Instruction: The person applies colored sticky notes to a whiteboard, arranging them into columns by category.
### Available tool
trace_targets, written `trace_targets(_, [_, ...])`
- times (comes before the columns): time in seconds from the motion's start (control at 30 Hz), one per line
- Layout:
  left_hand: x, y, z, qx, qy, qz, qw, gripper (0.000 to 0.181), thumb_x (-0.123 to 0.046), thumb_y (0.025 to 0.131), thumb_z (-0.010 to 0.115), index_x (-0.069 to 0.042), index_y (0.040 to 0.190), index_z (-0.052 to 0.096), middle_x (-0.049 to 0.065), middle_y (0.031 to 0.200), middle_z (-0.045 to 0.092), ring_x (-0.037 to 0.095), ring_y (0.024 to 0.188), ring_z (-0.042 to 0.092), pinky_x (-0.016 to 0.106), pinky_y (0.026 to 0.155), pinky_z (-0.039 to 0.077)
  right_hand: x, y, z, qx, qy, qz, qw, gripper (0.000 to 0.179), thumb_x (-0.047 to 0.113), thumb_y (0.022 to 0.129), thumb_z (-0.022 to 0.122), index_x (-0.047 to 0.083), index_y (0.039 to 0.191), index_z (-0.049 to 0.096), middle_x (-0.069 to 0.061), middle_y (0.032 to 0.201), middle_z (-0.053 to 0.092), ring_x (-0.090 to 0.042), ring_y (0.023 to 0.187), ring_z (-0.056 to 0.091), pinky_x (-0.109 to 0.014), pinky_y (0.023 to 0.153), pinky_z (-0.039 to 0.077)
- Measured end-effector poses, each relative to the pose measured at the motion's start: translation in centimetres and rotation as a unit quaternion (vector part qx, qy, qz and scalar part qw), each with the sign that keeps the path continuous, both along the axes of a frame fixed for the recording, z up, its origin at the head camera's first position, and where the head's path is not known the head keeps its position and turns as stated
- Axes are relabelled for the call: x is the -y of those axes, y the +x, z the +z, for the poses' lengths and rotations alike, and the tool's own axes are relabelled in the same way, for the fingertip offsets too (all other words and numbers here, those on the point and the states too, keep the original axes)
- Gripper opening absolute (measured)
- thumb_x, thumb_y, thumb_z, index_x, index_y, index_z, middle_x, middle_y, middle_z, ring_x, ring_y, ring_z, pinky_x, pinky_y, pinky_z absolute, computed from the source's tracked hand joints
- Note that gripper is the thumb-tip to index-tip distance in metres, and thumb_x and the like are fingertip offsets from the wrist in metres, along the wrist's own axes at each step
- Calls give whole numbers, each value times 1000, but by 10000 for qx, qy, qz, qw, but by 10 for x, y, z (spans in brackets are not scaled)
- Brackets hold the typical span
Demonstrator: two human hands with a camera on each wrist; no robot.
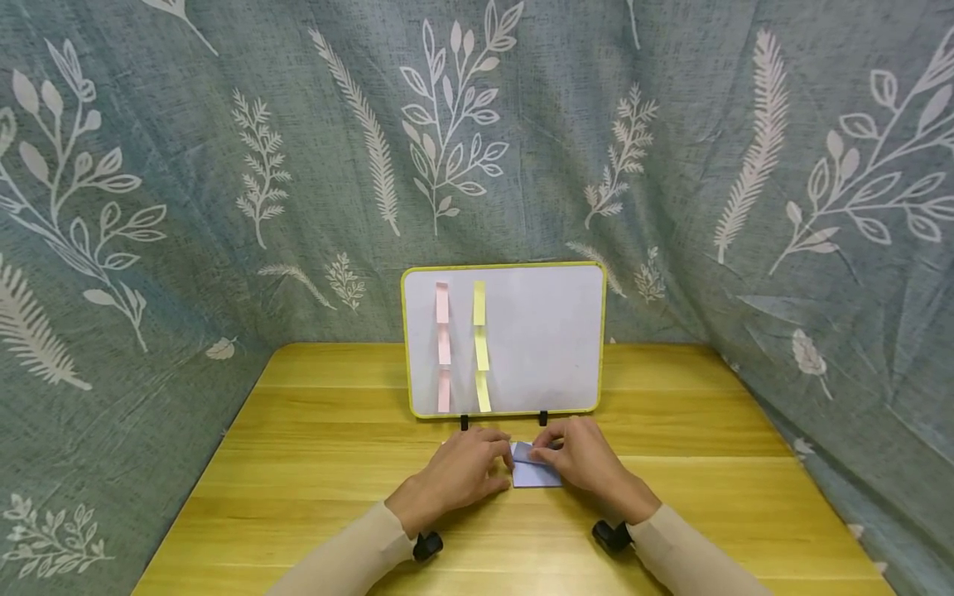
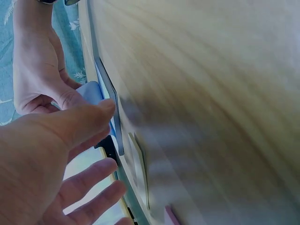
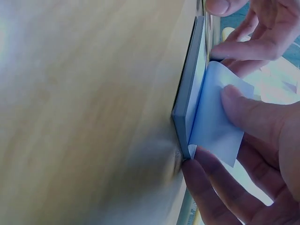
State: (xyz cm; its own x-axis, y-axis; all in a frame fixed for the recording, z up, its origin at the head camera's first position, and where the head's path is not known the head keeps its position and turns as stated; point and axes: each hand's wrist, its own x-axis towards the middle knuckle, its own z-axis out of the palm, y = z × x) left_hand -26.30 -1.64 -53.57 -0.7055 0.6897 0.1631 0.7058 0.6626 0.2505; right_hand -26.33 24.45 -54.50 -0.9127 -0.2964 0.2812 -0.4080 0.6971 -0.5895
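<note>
A blue-violet sticky note pad (image 1: pixel 535 478) lies on the table in front of the whiteboard. My right hand (image 1: pixel 589 459) pinches the top sheet (image 3: pixel 215 117) between thumb and fingers; the sheet is lifted and curls up off the pad, still close along its far edge in the right wrist view. Beside the pad's left edge is my left hand (image 1: pixel 469 468), fingers loosely bent, with its fingertips at the pad's end. In the left wrist view a yellow pad (image 2: pixel 139 171) and a pink pad (image 2: pixel 171 216) lie near the left hand, mostly hidden by it from the head.
A yellow-framed whiteboard (image 1: pixel 544 339) stands upright behind the hands on black feet (image 1: pixel 543 418). On its left half hang a column of pink notes (image 1: pixel 443 302) and a column of yellow notes (image 1: pixel 479 304). Leaf-patterned curtains (image 1: pixel 313 165) surround the wooden table (image 1: pixel 313 463).
</note>
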Motion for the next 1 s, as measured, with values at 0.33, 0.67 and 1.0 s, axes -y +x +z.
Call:
trace_targets(0.33, [1, 0, 1, 140, -227, -125, 9996, 24, -38, 106, 89, -33, 129, 91, 0, 161, 75, 30, 143, 72, 52, 114, 64, -3, -2, 6, 292, -11, 557, 9980, 9, 19, 105, 89, 22, 97, 92, 10, 97, 88, -8, 96, 81, -37, 86, 73])
trace_targets(0.67, [3, -1, 2, 262, -89, -121, 9995, 22, -34, 105, 91, -31, 127, 92, 0, 160, 76, 27, 137, 73, 53, 110, 65, -7, -6, 18, 859, 184, 1091, 9901, 9, 34, 102, 93, 26, 100, 94, 11, 106, 90, -11, 103, 83, -37, 88, 72])
trace_targets(1.0, [2, -4, -1, 243, -136, -125, 9995, 22, -35, 106, 89, -30, 127, 92, 2, 162, 74, 29, 143, 73, 53, 114, 65, -6, -7, 17, 951, 294, 1181, 9880, 6, 29, 97, 98, 26, 98, 93, 10, 108, 90, -14, 105, 84, -47, 94, 73])
